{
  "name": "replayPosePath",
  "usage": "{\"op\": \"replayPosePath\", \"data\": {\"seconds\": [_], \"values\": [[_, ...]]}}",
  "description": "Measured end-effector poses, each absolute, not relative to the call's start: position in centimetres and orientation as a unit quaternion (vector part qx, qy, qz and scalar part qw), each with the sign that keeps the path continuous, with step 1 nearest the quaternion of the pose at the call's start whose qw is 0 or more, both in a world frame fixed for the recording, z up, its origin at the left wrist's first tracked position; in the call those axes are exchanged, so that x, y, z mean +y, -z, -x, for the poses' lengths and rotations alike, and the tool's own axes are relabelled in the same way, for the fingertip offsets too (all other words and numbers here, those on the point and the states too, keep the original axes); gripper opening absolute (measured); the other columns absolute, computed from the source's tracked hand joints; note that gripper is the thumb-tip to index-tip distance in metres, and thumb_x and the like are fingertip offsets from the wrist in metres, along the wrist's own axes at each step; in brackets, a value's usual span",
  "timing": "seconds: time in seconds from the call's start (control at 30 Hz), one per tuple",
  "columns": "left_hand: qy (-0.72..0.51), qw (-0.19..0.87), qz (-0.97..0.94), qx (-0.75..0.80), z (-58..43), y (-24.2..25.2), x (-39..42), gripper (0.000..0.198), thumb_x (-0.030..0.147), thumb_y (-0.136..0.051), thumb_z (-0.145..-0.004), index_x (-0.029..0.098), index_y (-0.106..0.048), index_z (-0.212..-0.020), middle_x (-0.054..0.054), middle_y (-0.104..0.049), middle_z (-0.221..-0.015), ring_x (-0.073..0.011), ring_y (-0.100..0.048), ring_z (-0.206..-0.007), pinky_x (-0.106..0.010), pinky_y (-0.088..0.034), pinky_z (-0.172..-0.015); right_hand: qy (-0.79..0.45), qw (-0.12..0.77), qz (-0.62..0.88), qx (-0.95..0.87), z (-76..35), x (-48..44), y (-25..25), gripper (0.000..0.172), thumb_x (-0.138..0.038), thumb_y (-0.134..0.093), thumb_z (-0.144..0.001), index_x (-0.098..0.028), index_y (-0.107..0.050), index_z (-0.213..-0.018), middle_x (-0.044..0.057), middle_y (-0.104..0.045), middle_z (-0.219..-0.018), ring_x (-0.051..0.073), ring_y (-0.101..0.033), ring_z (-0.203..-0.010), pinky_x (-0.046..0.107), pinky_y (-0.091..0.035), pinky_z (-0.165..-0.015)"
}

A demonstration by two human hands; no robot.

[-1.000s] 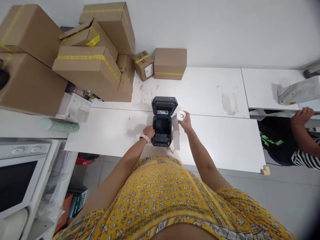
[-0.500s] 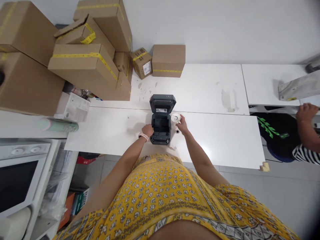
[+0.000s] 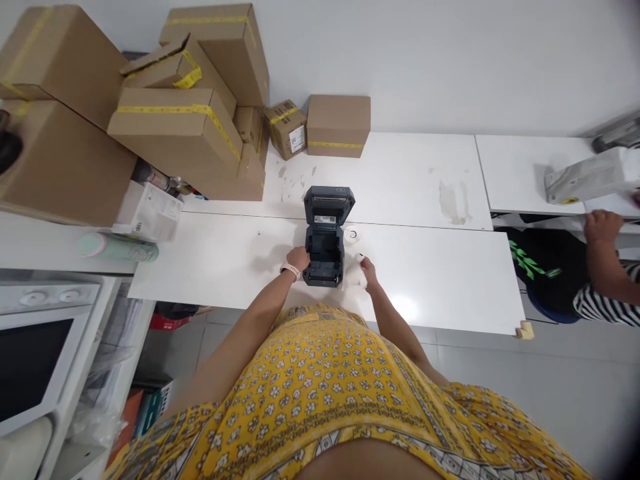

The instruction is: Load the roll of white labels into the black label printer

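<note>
Centre frame, on the white table [image 3: 440,280]: black printer [image 3: 325,250] with lid up, left hand [image 3: 299,259] braced flat against its left side, gripping nothing. White roll [image 3: 353,234], held a second ago, now set down just right of the printer. Right hand [image 3: 369,272] drawn back toward the near edge, loosely curled over white paper; grip unclear. Boxes [image 3: 175,127] stacked upper left.

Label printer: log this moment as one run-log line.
label printer lid open | left hand on its left side | right hand beside it on table | white roll lying free
</note>
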State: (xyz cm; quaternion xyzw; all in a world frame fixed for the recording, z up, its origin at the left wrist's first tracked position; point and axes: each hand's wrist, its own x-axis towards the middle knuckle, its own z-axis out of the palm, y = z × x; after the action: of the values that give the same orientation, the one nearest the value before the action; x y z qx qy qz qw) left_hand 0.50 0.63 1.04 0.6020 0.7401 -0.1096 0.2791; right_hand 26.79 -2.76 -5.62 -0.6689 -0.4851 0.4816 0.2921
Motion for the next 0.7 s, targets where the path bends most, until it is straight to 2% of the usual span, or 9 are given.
{"op": "replayPosePath", "data": {"seconds": [0.1, 0.17, 0.27, 0.37, 0.47, 0.57, 0.7], "values": [[0.106, 0.288, -0.614, 0.727, -0.4, -0.8, 0.8, 0.032, 0.029, -0.046, -0.095, 0.011, -0.069, -0.109, -0.020, -0.068, -0.112, -0.0313, -0.064, -0.109, -0.035, -0.051, -0.085, -0.512, 0.312, 0.594, -0.536, -27.0, -2.6, 2.2, 0.051, -0.059, -0.041, -0.086, -0.021, -0.056, -0.117, 0.007, -0.067, -0.100, 0.021, -0.063, -0.086, 0.033, -0.053, -0.072], [0.101, 0.294, -0.615, 0.724, -0.4, -0.9, 0.9, 0.031, 0.029, -0.048, -0.095, 0.011, -0.069, -0.109, -0.020, -0.068, -0.111, -0.0312, -0.065, -0.109, -0.034, -0.051, -0.085, -0.498, 0.268, 0.541, -0.623, -25.9, -1.7, -0.1, 0.048, -0.056, -0.042, -0.090, -0.021, -0.058, -0.119, 0.007, -0.067, -0.102, 0.022, -0.063, -0.089, 0.034, -0.052, -0.075], [0.088, 0.295, -0.610, 0.730, -0.4, -1.1, 0.8, 0.031, 0.032, -0.051, -0.094, 0.012, -0.069, -0.110, -0.020, -0.068, -0.112, -0.0305, -0.064, -0.110, -0.034, -0.050, -0.087, -0.363, 0.117, 0.497, -0.779, -22.2, 0.8, -2.3, 0.039, -0.044, -0.050, -0.092, -0.020, -0.061, -0.120, 0.010, -0.066, -0.105, 0.024, -0.061, -0.096, 0.035, -0.048, -0.083], [0.080, 0.297, -0.601, 0.737, -0.5, -1.2, 0.4, 0.031, 0.033, -0.051, -0.094, 0.014, -0.069, -0.110, -0.020, -0.068, -0.112, -0.0293, -0.064, -0.111, -0.033, -0.049, -0.089, -0.210, -0.032, 0.470, -0.857, -18.1, 3.4, -2.7, 0.037, -0.035, -0.056, -0.091, -0.022, -0.061, -0.125, 0.012, -0.065, -0.116, 0.027, -0.058, -0.108, 0.038, -0.040, -0.094], [0.080, 0.292, -0.596, 0.743, -0.5, -1.2, 0.1, 0.032, 0.032, -0.049, -0.095, 0.013, -0.068, -0.112, -0.019, -0.069, -0.112, -0.0287, -0.064, -0.111, -0.033, -0.049, -0.089, -0.162, -0.132, 0.433, -0.877, -15.5, 4.8, -1.6, 0.033, -0.034, -0.060, -0.089, -0.022, -0.066, -0.119, 0.012, -0.067, -0.115, 0.028, -0.057, -0.112, 0.040, -0.033, -0.099], [0.078, 0.294, -0.592, 0.746, -0.4, -1.0, -0.1, 0.032, 0.032, -0.047, -0.095, 0.014, -0.067, -0.112, -0.018, -0.069, -0.112, -0.0277, -0.065, -0.110, -0.033, -0.049, -0.088, -0.164, -0.164, 0.417, -0.879, -14.9, 5.0, -0.3, 0.030, -0.034, -0.060, -0.089, -0.021, -0.070, -0.114, 0.014, -0.070, -0.110, 0.029, -0.058, -0.110, 0.042, -0.031, -0.099], [0.063, 0.304, -0.571, 0.760, -0.3, -0.6, -0.4, 0.033, 0.036, -0.045, -0.096, 0.015, -0.063, -0.113, -0.017, -0.069, -0.112, -0.0274, -0.064, -0.110, -0.033, -0.048, -0.088, -0.164, -0.166, 0.410, -0.882, -15.3, 4.3, 0.9, 0.036, -0.035, -0.049, -0.094, -0.022, -0.066, -0.123, 0.014, -0.068, -0.115, 0.029, -0.057, -0.113, 0.044, -0.026, -0.103]]}}
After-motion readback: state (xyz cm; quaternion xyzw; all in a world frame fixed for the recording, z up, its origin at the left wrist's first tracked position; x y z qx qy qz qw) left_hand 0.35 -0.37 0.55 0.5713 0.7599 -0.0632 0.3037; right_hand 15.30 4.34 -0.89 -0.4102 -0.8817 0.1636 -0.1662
